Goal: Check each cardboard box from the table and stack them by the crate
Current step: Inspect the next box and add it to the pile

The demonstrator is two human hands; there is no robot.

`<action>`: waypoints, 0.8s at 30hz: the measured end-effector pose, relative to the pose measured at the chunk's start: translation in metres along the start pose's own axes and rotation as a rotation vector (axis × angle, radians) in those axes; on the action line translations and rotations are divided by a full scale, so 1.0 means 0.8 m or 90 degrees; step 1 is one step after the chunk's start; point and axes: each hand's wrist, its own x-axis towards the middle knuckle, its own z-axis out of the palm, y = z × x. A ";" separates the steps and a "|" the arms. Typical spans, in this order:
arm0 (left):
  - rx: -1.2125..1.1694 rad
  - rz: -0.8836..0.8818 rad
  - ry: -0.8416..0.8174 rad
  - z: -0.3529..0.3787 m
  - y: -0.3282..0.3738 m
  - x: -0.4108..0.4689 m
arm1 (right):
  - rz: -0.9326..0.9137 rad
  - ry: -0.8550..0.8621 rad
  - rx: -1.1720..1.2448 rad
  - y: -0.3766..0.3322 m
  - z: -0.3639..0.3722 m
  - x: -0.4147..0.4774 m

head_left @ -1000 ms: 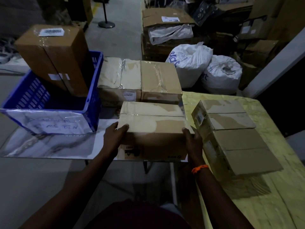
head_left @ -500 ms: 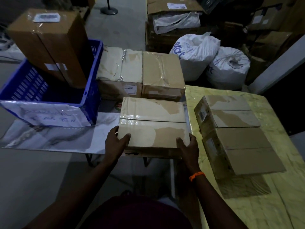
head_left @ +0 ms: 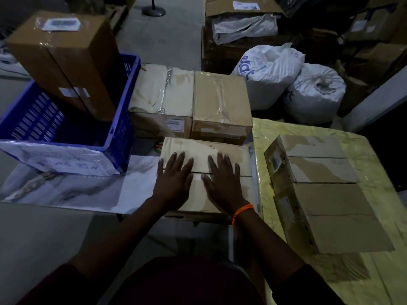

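Note:
A taped cardboard box [head_left: 240,155] lies on the low white surface right of the blue crate [head_left: 123,137]. My left hand [head_left: 174,181] and my right hand [head_left: 222,181] both rest flat on its top, fingers spread, side by side across the tape seam. Behind it stand two more taped boxes, a pale one [head_left: 160,93] and a browner one [head_left: 220,102]. On the yellow-covered table [head_left: 374,271] at the right lie two boxes, the farther [head_left: 317,159] and the nearer [head_left: 334,216]. A tall brown box [head_left: 66,60] stands tilted inside the crate.
Two white sacks [head_left: 271,71] [head_left: 315,93] sit behind the table. More cartons [head_left: 240,20] are piled at the back. A stand base [head_left: 153,11] is on the grey floor beyond the crate. A paper label [head_left: 66,161] hangs on the crate's front.
My hands have let go of the box's near sides and moved up onto its top, now lying flat. The box sits lower and farther in, set down beside the crate.

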 end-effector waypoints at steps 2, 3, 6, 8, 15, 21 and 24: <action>0.031 0.008 -0.019 0.004 -0.002 0.007 | -0.013 -0.011 -0.017 0.002 0.002 0.012; 0.037 0.010 -0.021 0.005 -0.003 0.009 | -0.015 -0.017 -0.020 0.004 0.004 0.016; 0.045 0.010 -0.032 0.007 -0.004 0.012 | -0.010 -0.039 -0.009 0.006 0.005 0.020; 0.047 0.011 -0.029 0.008 -0.005 0.013 | -0.010 -0.041 -0.001 0.007 0.005 0.021; 0.062 0.000 -0.058 0.004 -0.015 -0.002 | 0.001 -0.033 -0.031 0.020 0.006 -0.009; 0.089 -0.008 -0.046 0.013 -0.035 -0.014 | 0.044 0.020 -0.074 0.042 0.012 -0.032; 0.075 -0.003 -0.051 0.014 -0.033 -0.014 | 0.039 0.002 -0.076 0.039 0.012 -0.031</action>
